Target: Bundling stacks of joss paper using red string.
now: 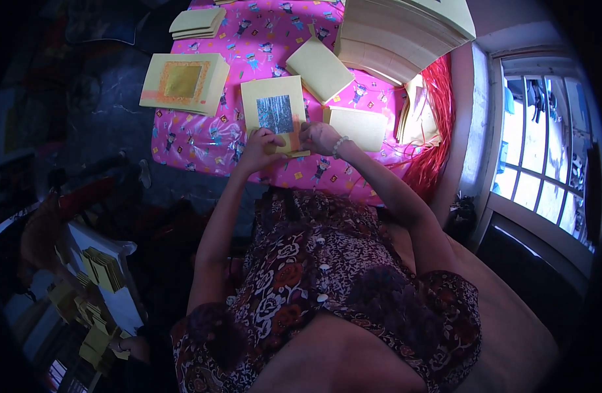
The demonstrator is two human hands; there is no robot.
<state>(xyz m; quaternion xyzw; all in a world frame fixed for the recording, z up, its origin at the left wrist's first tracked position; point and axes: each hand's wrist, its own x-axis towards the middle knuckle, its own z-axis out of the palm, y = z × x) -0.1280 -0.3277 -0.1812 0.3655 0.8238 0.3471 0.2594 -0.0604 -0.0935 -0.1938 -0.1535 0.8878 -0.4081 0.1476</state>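
Observation:
A pale yellow paper piece (252, 98) with a dark, shiny rectangular panel lies on the pink patterned table cover in front of me. An orange-red mark shows near its lower right corner. At its lower left edge is my left hand (260, 150), fingers curled over the front and thumb along the bottom edge. My right hand (319, 139), with a pale bead bracelet at the wrist, is closed at the right edge, fingertips bunched against the paper. Whether something small sits between those fingertips is hidden.
Left lies a yellow stack (215, 85) with an orange-bordered panel, and beyond it another stack (197, 23). Plain yellow pieces (320, 69) (358, 128) lie right. A tall stack (399, 36) stands behind, beside red plastic strands (438, 98). Another person's hand (120, 344) touches yellow pieces at lower left.

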